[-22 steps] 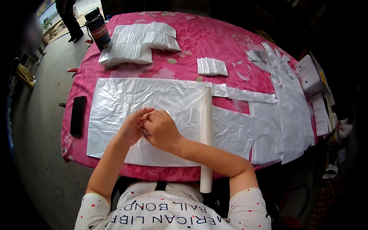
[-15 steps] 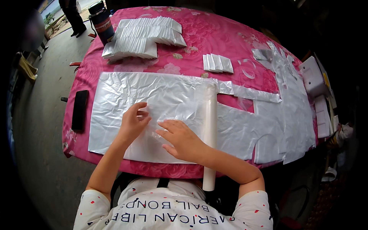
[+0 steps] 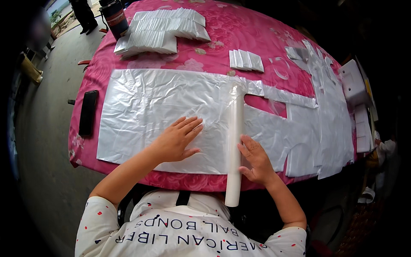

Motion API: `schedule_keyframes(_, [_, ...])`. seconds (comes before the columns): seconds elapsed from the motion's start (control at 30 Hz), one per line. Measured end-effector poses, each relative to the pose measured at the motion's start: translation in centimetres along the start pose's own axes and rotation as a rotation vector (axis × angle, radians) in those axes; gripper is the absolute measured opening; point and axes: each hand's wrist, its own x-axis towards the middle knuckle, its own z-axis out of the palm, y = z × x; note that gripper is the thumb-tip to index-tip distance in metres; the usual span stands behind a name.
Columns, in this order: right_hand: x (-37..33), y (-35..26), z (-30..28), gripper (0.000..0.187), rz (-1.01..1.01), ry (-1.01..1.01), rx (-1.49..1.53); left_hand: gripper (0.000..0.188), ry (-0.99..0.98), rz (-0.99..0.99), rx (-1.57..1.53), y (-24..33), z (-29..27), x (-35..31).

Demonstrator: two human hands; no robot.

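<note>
Silvery-white plastic bags (image 3: 132, 111) lie flat across the table, their handle ends (image 3: 295, 97) spread to the right. A pale cylindrical tube (image 3: 233, 175) lies crosswise on them, its near end jutting past the table's front edge. My left hand (image 3: 177, 138) rests on the bags left of the tube, palm down with the fingers stretched out. At the tube's right side, my right hand (image 3: 256, 162) has its fingers apart, the tips at or against it; whether they press on it I cannot tell. Neither hand grips anything.
Many folded silvery packets (image 3: 150, 36) stand in rows at the far left, beside a dark bottle (image 3: 113, 19). Several more packets (image 3: 246, 60) lie at the far middle. A black phone (image 3: 88, 113) is near the left edge. White boxes (image 3: 354, 83) flank the right edge.
My left hand has moved right and flattened onto the bags. My right hand has crossed from the tube's left to its right side. The whole view has shifted slightly.
</note>
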Motion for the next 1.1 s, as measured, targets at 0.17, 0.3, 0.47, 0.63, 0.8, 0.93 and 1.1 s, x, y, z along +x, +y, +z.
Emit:
schedule_keyframes(0.17, [3.9,-1.8,2.3,0.059,-0.147,-0.154,-0.053,0.071,-0.09,-0.025,0.07,-1.5,-0.2,-5.0])
schedule_keyframes(0.3, [9.5,-6.1,5.6,0.054,-0.379,-0.293,0.031,0.072,-0.144,-0.039,0.08,-1.8,-0.6,-7.1])
schedule_keyframes(0.47, [12.0,-11.2,6.5,0.05,-0.525,-0.22,0.543,0.069,-0.089,-0.052,0.086,-2.6,-1.4,-11.4])
schedule_keyframes(0.63, [12.1,-6.2,5.5,0.045,-0.378,-0.003,0.295,0.064,0.086,-0.186,0.083,-1.9,-2.8,-17.2])
schedule_keyframes(0.8, [14.5,-5.2,8.1,0.056,-0.401,-0.144,-0.029,0.059,0.286,-0.363,-0.056,-0.5,-3.5,-20.9])
schedule_keyframes(0.93, [19.5,-8.4,11.9,0.06,-0.571,-0.204,-0.067,0.058,0.415,-0.494,-0.274,1.6,-3.4,-22.3])
schedule_keyframes(1.1, [25.3,-14.0,16.5,0.056,-0.728,-0.168,0.109,0.058,0.508,-0.554,-0.398,3.1,-2.4,-22.4])
